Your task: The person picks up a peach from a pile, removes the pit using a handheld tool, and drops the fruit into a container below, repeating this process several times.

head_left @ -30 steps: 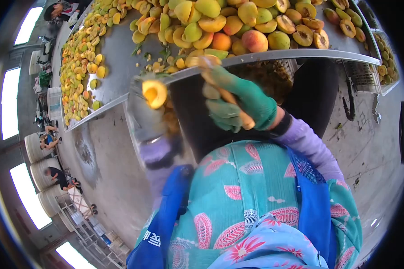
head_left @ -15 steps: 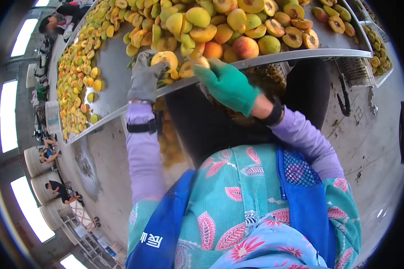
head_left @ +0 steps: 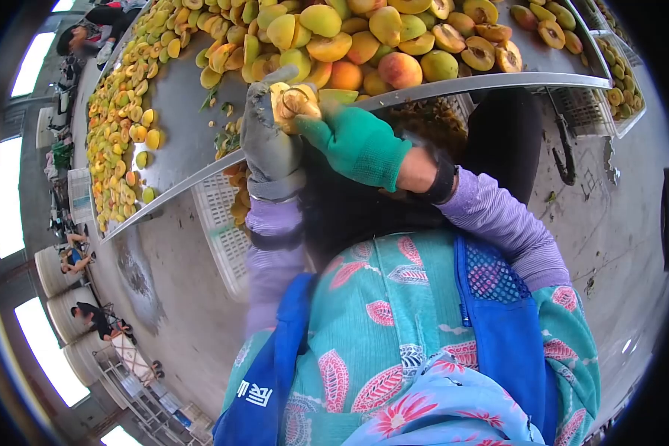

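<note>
My left hand (head_left: 264, 134), in a grey glove, has its fingers wrapped round a cut yellow fruit half (head_left: 296, 106) above the near edge of the metal table (head_left: 193, 97). My right hand (head_left: 360, 141), in a green glove, is closed against the right side of that fruit, its thumb and fingertips at the cut face. Whether it holds a tool or a pit is too small to tell. Just beyond both hands lies a heap of whole and halved fruit (head_left: 398, 70), yellow, green and reddish.
More halves (head_left: 123, 149) spread along the table's left side. A white crate (head_left: 227, 230) stands below the near edge at left, another crate (head_left: 587, 111) at right. Crated fruit (head_left: 624, 85) sits at far right. A person (head_left: 89, 320) sits in the left background.
My left hand has moved right and nearer to me, now gripping the fruit close to my right hand. My right hand has shifted slightly left. The white crate at left has come into view.
</note>
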The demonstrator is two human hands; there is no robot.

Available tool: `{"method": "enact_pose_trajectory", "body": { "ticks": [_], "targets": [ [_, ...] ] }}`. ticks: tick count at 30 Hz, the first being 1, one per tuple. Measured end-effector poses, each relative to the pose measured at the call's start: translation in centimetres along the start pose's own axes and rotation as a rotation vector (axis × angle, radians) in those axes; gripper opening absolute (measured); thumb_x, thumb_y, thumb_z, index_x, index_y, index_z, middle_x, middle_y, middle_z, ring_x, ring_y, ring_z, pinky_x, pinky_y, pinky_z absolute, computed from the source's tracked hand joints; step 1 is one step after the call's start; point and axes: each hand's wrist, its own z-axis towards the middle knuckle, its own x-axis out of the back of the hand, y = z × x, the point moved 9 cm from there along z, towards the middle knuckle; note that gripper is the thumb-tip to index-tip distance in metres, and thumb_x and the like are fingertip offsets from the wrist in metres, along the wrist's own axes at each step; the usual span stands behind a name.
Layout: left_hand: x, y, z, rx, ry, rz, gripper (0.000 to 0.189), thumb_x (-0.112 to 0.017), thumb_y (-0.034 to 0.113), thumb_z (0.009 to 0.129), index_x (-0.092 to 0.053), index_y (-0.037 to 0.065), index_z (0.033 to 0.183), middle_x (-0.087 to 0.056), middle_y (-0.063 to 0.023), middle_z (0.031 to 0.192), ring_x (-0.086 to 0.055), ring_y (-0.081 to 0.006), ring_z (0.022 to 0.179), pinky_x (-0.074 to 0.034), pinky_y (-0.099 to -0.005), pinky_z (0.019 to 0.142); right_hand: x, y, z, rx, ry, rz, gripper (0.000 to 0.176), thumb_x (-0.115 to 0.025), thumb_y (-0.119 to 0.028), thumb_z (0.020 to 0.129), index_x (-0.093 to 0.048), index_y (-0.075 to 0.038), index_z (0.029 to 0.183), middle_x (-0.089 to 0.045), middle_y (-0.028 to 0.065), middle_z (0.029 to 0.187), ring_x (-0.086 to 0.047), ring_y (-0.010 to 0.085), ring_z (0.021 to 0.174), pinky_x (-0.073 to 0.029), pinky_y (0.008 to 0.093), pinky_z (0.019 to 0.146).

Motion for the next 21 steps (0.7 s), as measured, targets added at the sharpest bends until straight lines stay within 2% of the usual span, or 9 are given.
{"method": "enact_pose_trajectory", "body": {
  "ticks": [1, 3, 6, 9, 11, 13, 15, 18, 21],
  "targets": [
    [0.0, 0.0, -0.1, 0.017, 0.009, -0.049, 0.032, -0.057, 0.018, 0.093, -0.056, -0.003, 0.117, -0.066, -0.0116, 0.103, -0.065, -0.0217, 0.088, -0.053, -0.0321, 0.081, -0.1, -0.1, -0.1, -0.027, -0.017, 0.015, 0.045, -0.045, -0.041, 0.099, -0.055, 0.003, 0.100, -0.063, 0.0273, 0.081, -0.061, 0.0457, 0.076, -0.048, 0.0502, 0.067],
    [-0.2, 3.5, -0.4, -0.103, 0.101, 0.033, 0.025, -0.065, 0.005, 0.085, -0.061, -0.004, 0.108, -0.068, -0.0122, 0.095, -0.066, -0.0233, 0.080, -0.054, -0.0315, 0.070, -0.6, -0.2, -0.4, -0.083, -0.056, 0.049, 0.045, -0.045, -0.041, 0.099, -0.055, 0.003, 0.101, -0.063, 0.0280, 0.083, -0.061, 0.0462, 0.078, -0.048, 0.0502, 0.068],
    [-0.1, 4.2, -1.2, -0.340, 0.242, 0.368, 0.022, -0.062, 0.009, 0.089, -0.060, -0.005, 0.106, -0.067, -0.0110, 0.097, -0.066, -0.0206, 0.078, -0.054, -0.0296, 0.068, -0.9, 0.0, -0.7, -0.056, 0.009, 0.197, 0.046, -0.045, -0.041, 0.099, -0.055, 0.003, 0.102, -0.063, 0.0290, 0.086, -0.061, 0.0464, 0.081, -0.048, 0.0502, 0.069],
    [-1.1, 0.3, -1.3, 0.234, 0.414, -0.633, 0.022, -0.059, 0.016, 0.094, -0.062, -0.006, 0.100, -0.067, -0.0103, 0.093, -0.064, -0.0170, 0.075, -0.053, -0.0276, 0.066, -0.3, 0.1, -1.3, -0.081, -0.002, 0.193, 0.046, -0.046, -0.042, 0.099, -0.055, 0.003, 0.102, -0.063, 0.0293, 0.086, -0.061, 0.0464, 0.083, -0.048, 0.0496, 0.070],
    [-0.9, 1.2, -0.3, 0.141, 0.297, -0.306, 0.026, -0.056, 0.019, 0.096, -0.063, -0.005, 0.099, -0.068, -0.0106, 0.089, -0.065, -0.0164, 0.074, -0.053, -0.0276, 0.064, -0.3, 0.8, -1.3, -0.088, 0.015, 0.222, 0.045, -0.047, -0.042, 0.098, -0.055, 0.003, 0.102, -0.063, 0.0294, 0.087, -0.061, 0.0465, 0.084, -0.048, 0.0495, 0.071],
    [-1.3, 1.4, 0.4, 0.166, 0.219, -0.186, 0.028, -0.055, 0.021, 0.097, -0.065, -0.005, 0.097, -0.068, -0.0107, 0.085, -0.066, -0.0162, 0.072, -0.054, -0.0277, 0.062, -0.6, 1.4, -1.5, -0.122, 0.061, 0.302, 0.044, -0.048, -0.041, 0.098, -0.055, 0.002, 0.103, -0.063, 0.0294, 0.088, -0.061, 0.0462, 0.084, -0.048, 0.0493, 0.071],
    [-1.9, 1.0, 1.0, 0.308, 0.178, -0.268, 0.029, -0.057, 0.022, 0.096, -0.067, -0.005, 0.094, -0.068, -0.0105, 0.082, -0.066, -0.0165, 0.069, -0.054, -0.0278, 0.060, -1.4, 1.9, -1.6, -0.177, 0.136, 0.438, 0.043, -0.049, -0.040, 0.098, -0.055, 0.002, 0.104, -0.063, 0.0293, 0.089, -0.061, 0.0456, 0.084, -0.047, 0.0492, 0.071],
    [-3.0, 0.3, 1.0, 0.455, 0.035, -0.309, 0.026, -0.057, 0.020, 0.095, -0.064, -0.004, 0.100, -0.069, -0.0104, 0.084, -0.067, -0.0185, 0.070, -0.055, -0.0278, 0.066, -1.8, 2.9, -1.9, -0.144, 0.149, 0.434, 0.043, -0.050, -0.040, 0.097, -0.055, 0.002, 0.105, -0.063, 0.0280, 0.089, -0.061, 0.0439, 0.084, -0.047, 0.0490, 0.072],
    [-3.8, 2.0, 2.1, -0.172, -0.281, 0.457, 0.028, -0.056, 0.022, 0.095, -0.066, -0.004, 0.099, -0.069, -0.0112, 0.084, -0.067, -0.0181, 0.070, -0.055, -0.0280, 0.065, -0.9, 2.8, -1.6, -0.046, 0.091, 0.417, 0.044, -0.050, -0.043, 0.097, -0.055, 0.000, 0.103, -0.063, 0.0198, 0.077, -0.062, 0.0338, 0.067, -0.049, 0.0445, 0.062]
  ]
}}
